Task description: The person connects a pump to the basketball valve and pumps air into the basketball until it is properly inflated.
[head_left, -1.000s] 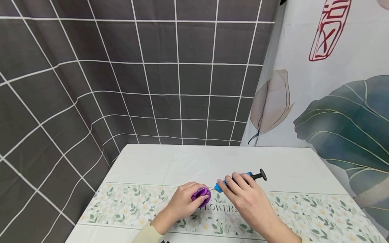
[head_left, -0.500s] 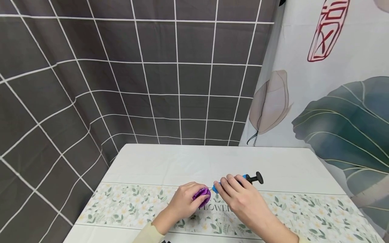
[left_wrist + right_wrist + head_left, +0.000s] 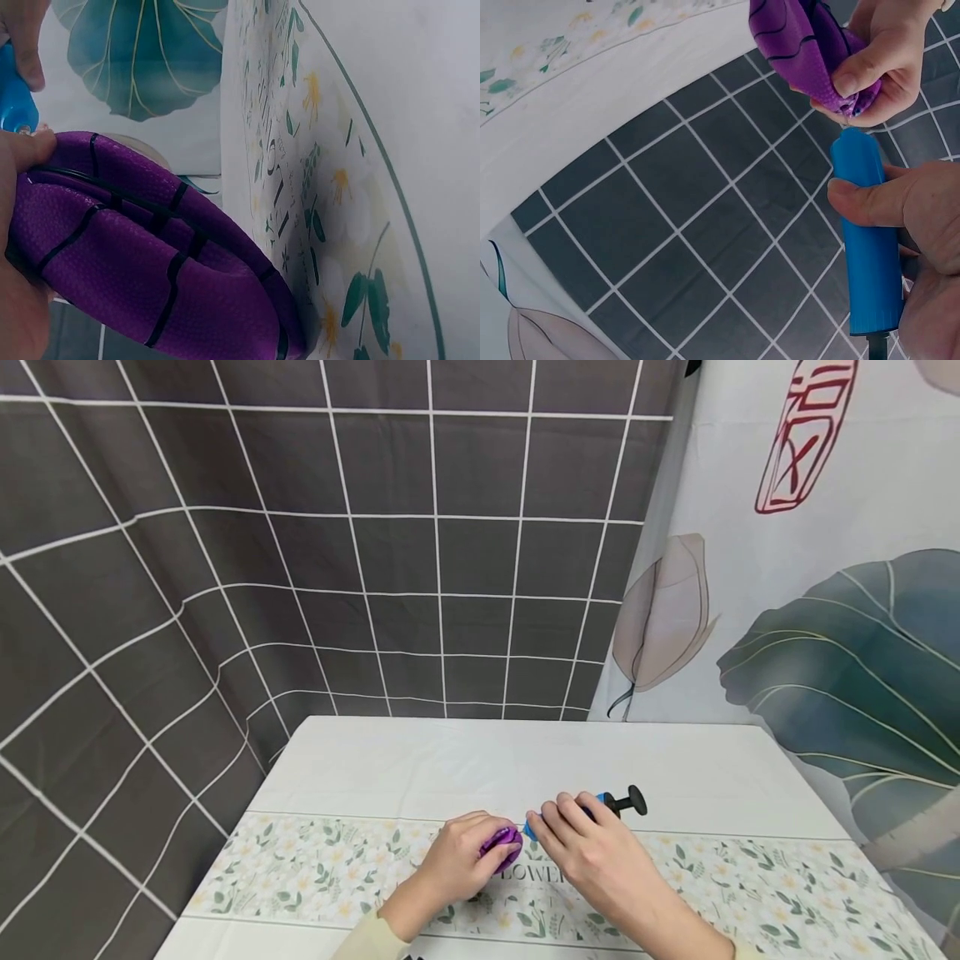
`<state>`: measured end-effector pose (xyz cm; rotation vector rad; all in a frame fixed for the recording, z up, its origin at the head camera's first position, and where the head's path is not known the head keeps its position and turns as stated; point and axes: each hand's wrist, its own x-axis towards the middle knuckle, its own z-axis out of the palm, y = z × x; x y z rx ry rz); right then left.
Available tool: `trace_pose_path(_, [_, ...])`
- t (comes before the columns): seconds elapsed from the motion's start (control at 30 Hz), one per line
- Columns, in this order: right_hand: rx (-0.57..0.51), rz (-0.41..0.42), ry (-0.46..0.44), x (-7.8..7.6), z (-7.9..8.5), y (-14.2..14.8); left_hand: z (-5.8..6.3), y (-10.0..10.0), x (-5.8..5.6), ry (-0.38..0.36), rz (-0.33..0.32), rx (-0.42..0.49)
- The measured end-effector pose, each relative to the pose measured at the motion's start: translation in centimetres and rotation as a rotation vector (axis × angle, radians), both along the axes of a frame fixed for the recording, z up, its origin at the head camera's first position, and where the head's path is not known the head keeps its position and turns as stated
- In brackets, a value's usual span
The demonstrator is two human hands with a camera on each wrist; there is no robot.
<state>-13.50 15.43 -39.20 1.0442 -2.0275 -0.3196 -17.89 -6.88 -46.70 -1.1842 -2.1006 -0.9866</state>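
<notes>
My left hand [image 3: 457, 860] pinches a purple ball [image 3: 127, 255] with black seam lines, folded in and deflated, between thumb and fingers. Opposite it, my right hand [image 3: 600, 847] grips the blue barrel of a hand pump [image 3: 868, 270], fingers wrapped over it and thumb along its side. A thin needle [image 3: 847, 122] at the pump's nose meets the ball right beside the left fingertips. The pump's black T-shaped handle [image 3: 637, 799] points away to the upper right, with a short length of rod showing. Much of the ball [image 3: 512, 857] is hidden behind the left hand in the head view.
Below the hands lies a white table [image 3: 420, 760] with a printed band of flowers and lettering. A dark curtain [image 3: 480, 560] with white grid lines hangs behind and to the left. On the right hangs a white cloth [image 3: 720, 493] printed with leaves.
The right hand and pump have moved left toward the ball, so the gap showing the needle has narrowed. The left hand has kept its hold, shifting only slightly.
</notes>
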Motion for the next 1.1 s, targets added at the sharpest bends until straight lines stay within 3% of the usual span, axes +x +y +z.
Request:
trace_pose_path(0.27, [0.018,0.001,0.036,-0.1,-0.2,-0.4,0.0,0.2,0.1,-0.043,0.003,0.003])
trace_pose_path(0.6, [-0.026,0.015,0.028,-0.4,-0.7,-0.4,-0.1,0.3,-0.1,0.022,0.020,-0.009])
trace_pose_path(0.9, [-0.134,0.005,-0.077,-0.8,-1.5,0.3,2.1,0.0,0.2,0.112,0.190,-0.265])
trace_pose_path(1.1, [-0.234,0.012,-0.197,-0.9,-1.8,0.5,2.9,-0.6,0.0,0.043,0.270,-0.399])
